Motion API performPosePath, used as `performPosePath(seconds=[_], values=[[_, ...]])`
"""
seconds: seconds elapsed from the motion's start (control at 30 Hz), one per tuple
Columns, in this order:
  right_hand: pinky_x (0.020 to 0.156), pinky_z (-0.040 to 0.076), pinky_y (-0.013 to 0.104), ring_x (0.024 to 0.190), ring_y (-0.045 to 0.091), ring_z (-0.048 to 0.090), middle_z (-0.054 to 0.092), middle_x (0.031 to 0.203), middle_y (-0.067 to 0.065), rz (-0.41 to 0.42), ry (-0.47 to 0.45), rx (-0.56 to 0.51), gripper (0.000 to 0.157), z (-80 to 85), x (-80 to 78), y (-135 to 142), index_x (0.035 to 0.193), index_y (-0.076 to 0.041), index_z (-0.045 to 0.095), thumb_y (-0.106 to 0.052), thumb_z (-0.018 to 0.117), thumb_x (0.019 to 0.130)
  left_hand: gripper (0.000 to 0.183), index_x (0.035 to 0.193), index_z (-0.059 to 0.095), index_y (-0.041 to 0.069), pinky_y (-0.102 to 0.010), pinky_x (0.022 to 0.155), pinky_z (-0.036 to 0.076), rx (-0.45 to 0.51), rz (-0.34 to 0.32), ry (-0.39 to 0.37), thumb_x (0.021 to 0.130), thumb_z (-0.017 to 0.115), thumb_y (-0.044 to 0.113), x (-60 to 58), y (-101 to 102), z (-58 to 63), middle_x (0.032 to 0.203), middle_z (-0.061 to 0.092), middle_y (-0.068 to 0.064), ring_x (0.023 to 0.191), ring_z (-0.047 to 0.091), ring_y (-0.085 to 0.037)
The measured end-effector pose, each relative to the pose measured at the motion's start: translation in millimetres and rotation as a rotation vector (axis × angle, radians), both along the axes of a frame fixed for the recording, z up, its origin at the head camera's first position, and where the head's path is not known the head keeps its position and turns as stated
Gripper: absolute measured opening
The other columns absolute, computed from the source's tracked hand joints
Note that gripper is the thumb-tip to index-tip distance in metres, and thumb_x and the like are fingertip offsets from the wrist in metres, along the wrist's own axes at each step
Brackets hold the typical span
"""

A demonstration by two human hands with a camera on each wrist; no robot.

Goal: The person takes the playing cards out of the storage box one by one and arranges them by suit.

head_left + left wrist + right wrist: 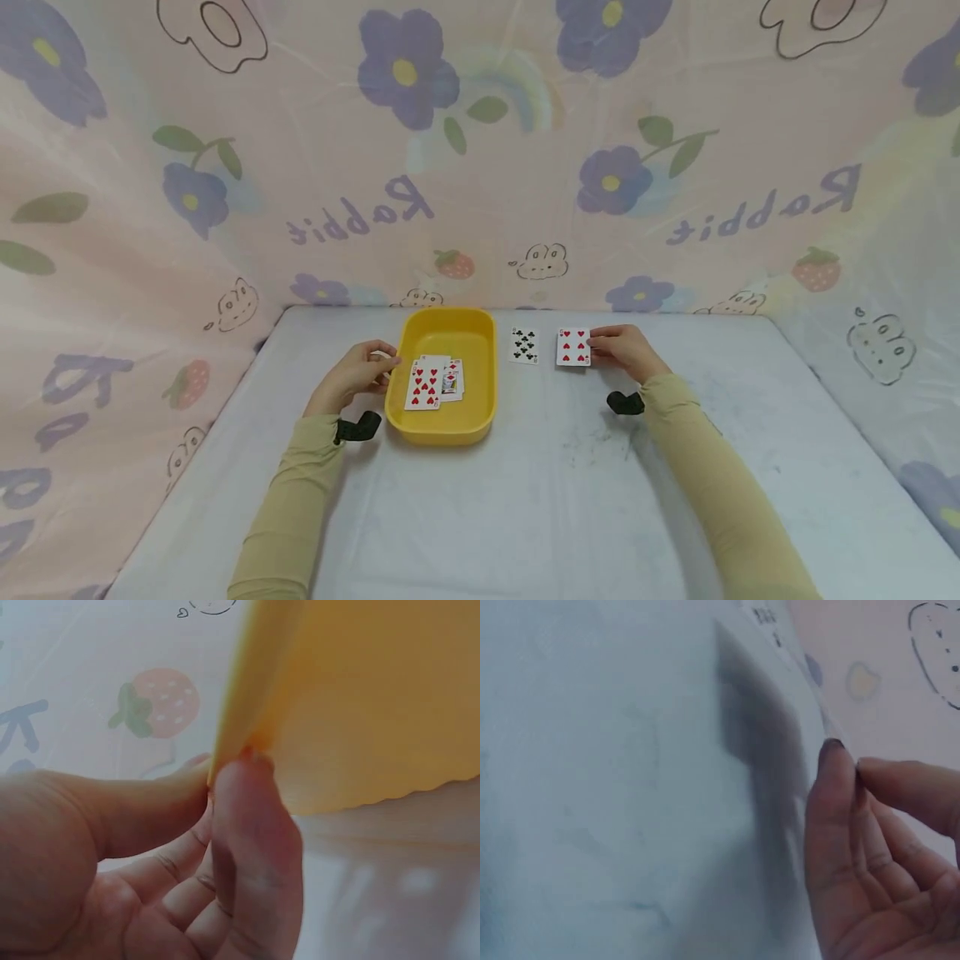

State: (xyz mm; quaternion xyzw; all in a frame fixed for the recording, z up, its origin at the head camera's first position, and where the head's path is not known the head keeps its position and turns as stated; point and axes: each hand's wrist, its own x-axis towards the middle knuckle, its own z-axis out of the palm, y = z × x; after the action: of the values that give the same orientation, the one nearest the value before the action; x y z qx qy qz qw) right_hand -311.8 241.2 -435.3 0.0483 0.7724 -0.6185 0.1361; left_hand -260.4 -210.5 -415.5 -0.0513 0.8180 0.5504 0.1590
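Observation:
On the left, my left hand (352,377) pinches the rim of a yellow tray (483,417) between thumb and fingers; the left wrist view shows the grip close up on the tray's wall (360,697). Inside the tray lie several playing cards, a hearts card (425,385) on top and a face card (452,382) partly under it. My right hand (632,352) pinches the right edge of a red hearts playing card (573,347). In the right wrist view, thumb and fingertip (831,761) meet at that card's edge, above its shadow.
A black clubs card (523,346) lies face up on the white-covered table (510,517), between the tray and the hearts card in my right hand. A printed curtain (510,150) rises behind the table and along both sides. Black wrist mounts (358,427) hang beneath both sleeves.

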Motion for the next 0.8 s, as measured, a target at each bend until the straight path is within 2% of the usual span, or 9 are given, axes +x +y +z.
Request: performPosePath(seconds=[0.13,0.4,0.6,0.8], values=[[0.082,0.053,0.028,0.079,0.009,0.064,0.053,0.119,0.022,-0.036,-0.01,-0.026,0.043,-4.9,-3.0,0,0.132,0.01,0.047,-0.006,0.058,0.095,0.03,0.117,0.05,0.001,-0.028,0.06,0.055,0.003,-0.008,0.0,0.096,0.06,0.019,-1.5,2,1.1,0.086,0.061,-0.01,0.062,0.056,-0.017],[0.08,0.054,0.027,0.079,0.01,0.064,0.053,0.122,0.026,-0.062,-0.002,0.001,0.04,-15.0,-8.6,-14,0.13,0.013,0.048,-0.002,0.057,0.094,0.029,0.118,0.05,0.0,-0.028,0.061,0.055,-0.019,0.003,0.012,0.097,0.058,0.019,2.6,0,1.7,0.088,0.06,-0.012,0.064,0.056,-0.016],[0.078,0.054,0.028,0.08,0.012,0.064,0.056,0.119,0.026,-0.09,0.043,0.099,0.037,-13.2,-9.5,-19,0.126,0.012,0.053,-0.004,0.059,0.093,0.028,0.117,0.05,0.001,-0.028,0.061,0.055,-0.014,0.008,0.006,0.097,0.059,0.018,2.6,-1,2.3,0.09,0.061,-0.013,0.063,0.056,-0.016],[0.081,0.054,0.031,0.083,0.015,0.066,0.056,0.12,0.026,-0.076,0.035,0.125,0.036,-9.2,-11.5,-20,0.125,0.011,0.054,-0.003,0.059,0.093,0.028,0.117,0.05,0.002,-0.029,0.061,0.056,-0.024,0.003,0.01,0.097,0.058,0.019,1.1,1,2.4,0.087,0.06,-0.011,0.063,0.056,-0.016]])
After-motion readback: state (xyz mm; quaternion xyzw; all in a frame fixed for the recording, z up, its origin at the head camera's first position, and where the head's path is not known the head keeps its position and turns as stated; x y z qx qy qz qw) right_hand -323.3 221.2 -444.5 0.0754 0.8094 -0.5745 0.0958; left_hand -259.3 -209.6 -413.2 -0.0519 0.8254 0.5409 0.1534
